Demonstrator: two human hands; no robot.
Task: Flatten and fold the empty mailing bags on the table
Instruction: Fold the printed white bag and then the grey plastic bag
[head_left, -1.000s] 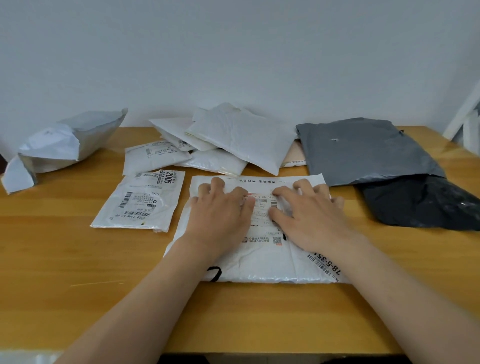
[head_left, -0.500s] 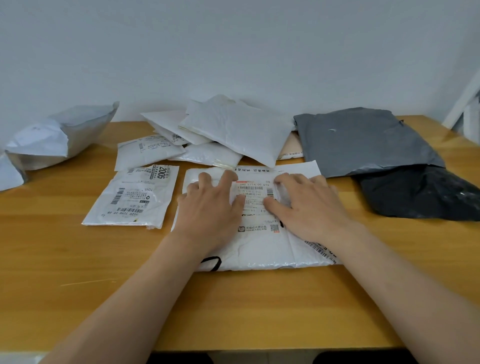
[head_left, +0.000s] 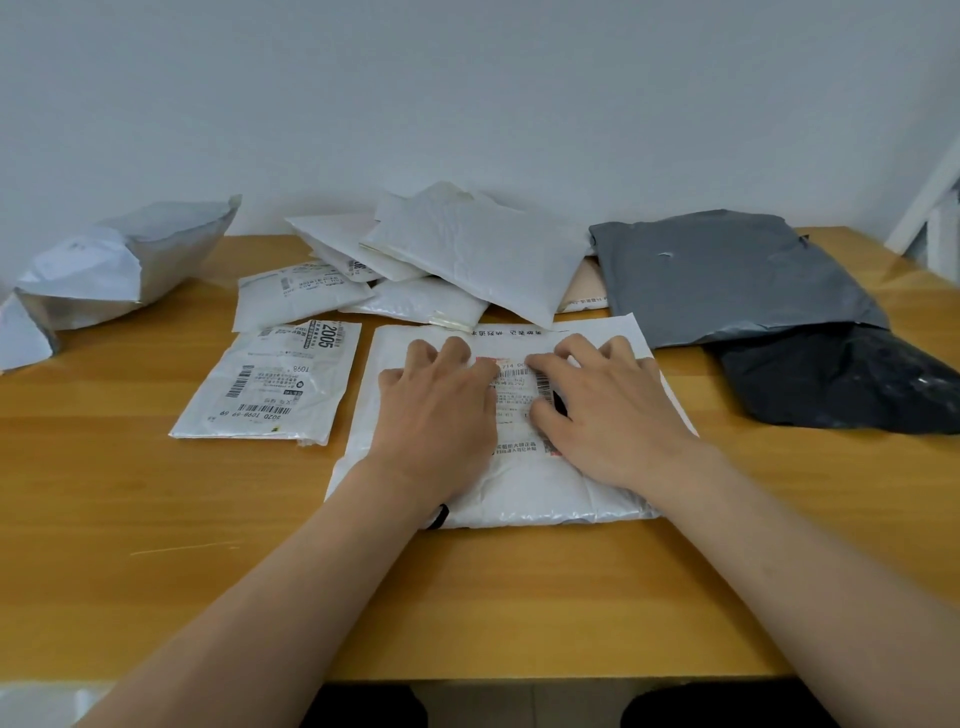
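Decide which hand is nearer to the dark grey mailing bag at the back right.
Right. The right hand presses the white mailing bag just left of the dark grey mailing bag; the left hand lies farther left on that white bag.

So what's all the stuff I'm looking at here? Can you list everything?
large white mailing bag: 1, white with a printed label, table centre, under both hands
labelled flat bag: 1, white with barcodes and "2005", left of the large one
white padded mailers: a pile of about five, white, back centre, overlapping
tan envelope: 1, tan, mostly hidden between the pile and the grey bag
grey bag: 1, grey, back right, partly over the black one
black bag: 1, black, crumpled, right edge
puffed-up bag: 1, silver-grey and white, far left, not flattened
table: 1, wooden, orange-brown
wall: white, behind
left hand: 1, pressing flat on the large bag
right hand: 1, pressing flat beside it
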